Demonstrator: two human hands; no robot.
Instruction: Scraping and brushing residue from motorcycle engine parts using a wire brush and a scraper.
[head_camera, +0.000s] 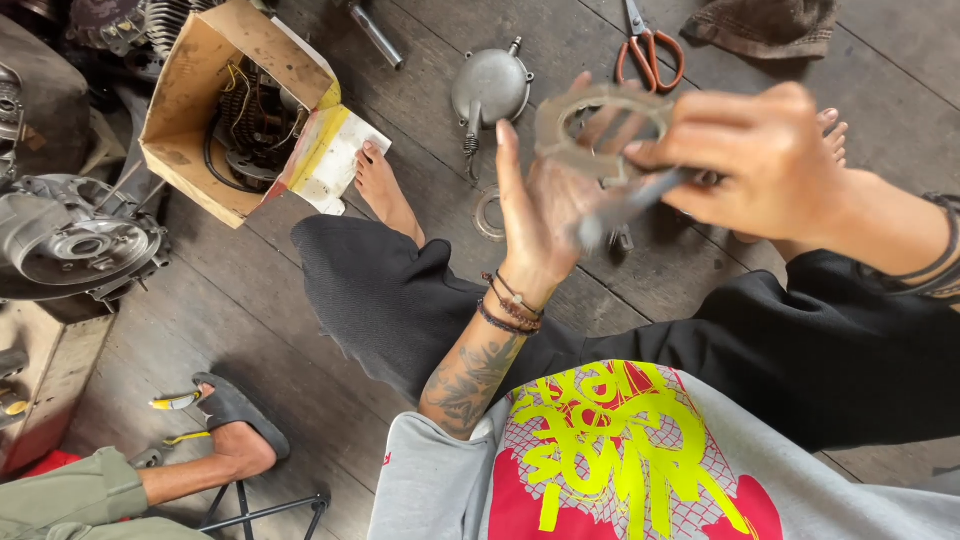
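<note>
Grey-brown metal makes up the ring-shaped part (600, 125) held up in front of the person, a flat toothed or notched ring with a wide open centre, its face turned roughly toward the camera. It rests against the upright left hand (545, 205), whose palm is open and whose fingers (508, 165) are spread long behind and beside the ring, propping it more than clamping it; whether any left fingertip curls over the rim cannot be told.

From the other side, the right hand (765, 160) is closed around a slim grey tool (625, 205), blurred with motion. The tool's long axis slants from the right fist down and toward the left palm, crossing just below the ring's lower rim, so the ring lies just above and ahead of the right fingertips, touching or nearly touching them. The right thumb and forefinger also seem to pinch the ring's near edge, though blur leaves this uncertain. Both hands are at the ring; the left carries it, the right works at it.

Well below the fingers, on the wooden floor (250, 330), lie a round grey cover (490, 88), orange-handled scissors (648, 50), a thin flat ring (489, 214) and an open cardboard box (200, 110) of parts. Another person's sandalled foot (235, 420) shows at the lower left.
</note>
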